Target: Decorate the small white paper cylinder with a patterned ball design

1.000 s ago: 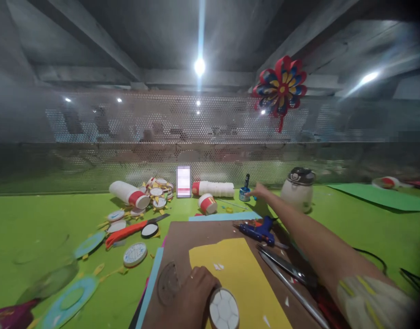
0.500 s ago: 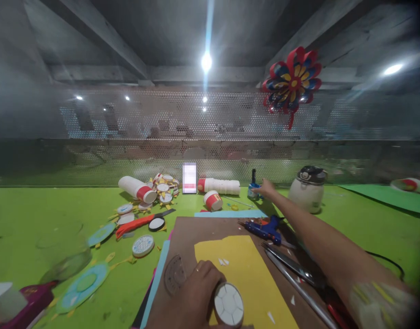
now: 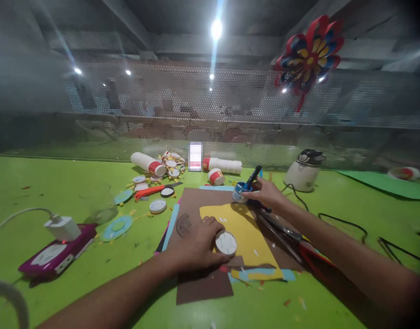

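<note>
My left hand is closed around the side of a round white disc with dark lines like a football pattern, above yellow paper on brown card. At the far side of the card, my right hand grips a small blue-and-white tub. A black marker leans up out of the tub. Beside my left hand lies a clear protractor. Scissors lie under my right forearm, partly hidden. The glue gun is mostly covered by my right hand.
Paper cups lie at the back near a phone. An orange cutter knife, paper discs and a purple power strip are on the left. A white kettle-like jug and black cable are on the right.
My right hand has brought the blue tub with the marker nearer, over the card's far edge. My left hand still holds the disc. The view has tipped downward.
</note>
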A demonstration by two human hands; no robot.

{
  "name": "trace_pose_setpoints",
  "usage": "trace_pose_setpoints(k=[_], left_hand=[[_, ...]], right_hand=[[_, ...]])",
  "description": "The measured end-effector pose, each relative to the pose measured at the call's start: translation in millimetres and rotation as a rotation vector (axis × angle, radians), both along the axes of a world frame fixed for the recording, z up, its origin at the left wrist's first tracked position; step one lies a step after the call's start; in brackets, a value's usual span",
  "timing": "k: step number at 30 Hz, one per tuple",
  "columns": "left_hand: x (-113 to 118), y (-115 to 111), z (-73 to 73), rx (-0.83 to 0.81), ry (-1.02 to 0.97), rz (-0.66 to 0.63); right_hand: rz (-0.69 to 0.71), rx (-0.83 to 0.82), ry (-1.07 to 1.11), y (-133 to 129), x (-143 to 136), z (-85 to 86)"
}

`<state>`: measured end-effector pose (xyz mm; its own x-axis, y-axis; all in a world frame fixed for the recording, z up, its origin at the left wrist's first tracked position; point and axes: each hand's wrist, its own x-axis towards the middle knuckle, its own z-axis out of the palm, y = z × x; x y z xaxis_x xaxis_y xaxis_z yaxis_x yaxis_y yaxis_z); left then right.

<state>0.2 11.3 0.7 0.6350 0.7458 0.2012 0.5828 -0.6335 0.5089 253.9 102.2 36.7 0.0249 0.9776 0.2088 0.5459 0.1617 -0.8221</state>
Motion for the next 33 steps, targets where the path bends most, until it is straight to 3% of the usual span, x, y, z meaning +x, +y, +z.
trace_pose_setpoints(k=[5, 14, 33], left_hand=[[-0.4, 0.5, 1.1, -0.017, 0.0, -0.022], [0.2, 1.4, 4.3, -0.031, 0.018, -0.019], [0.5, -1.2, 4.2, -0.043, 0.004, 0.001]], right_hand=[[0.061, 0.021, -0.048, -34.5, -23.3, -14.3], [0.102, 0.1, -0.096, -40.6, -24.8, -40.6], [0.085, 0.056, -0.085, -52.6, -15.7, -35.3]])
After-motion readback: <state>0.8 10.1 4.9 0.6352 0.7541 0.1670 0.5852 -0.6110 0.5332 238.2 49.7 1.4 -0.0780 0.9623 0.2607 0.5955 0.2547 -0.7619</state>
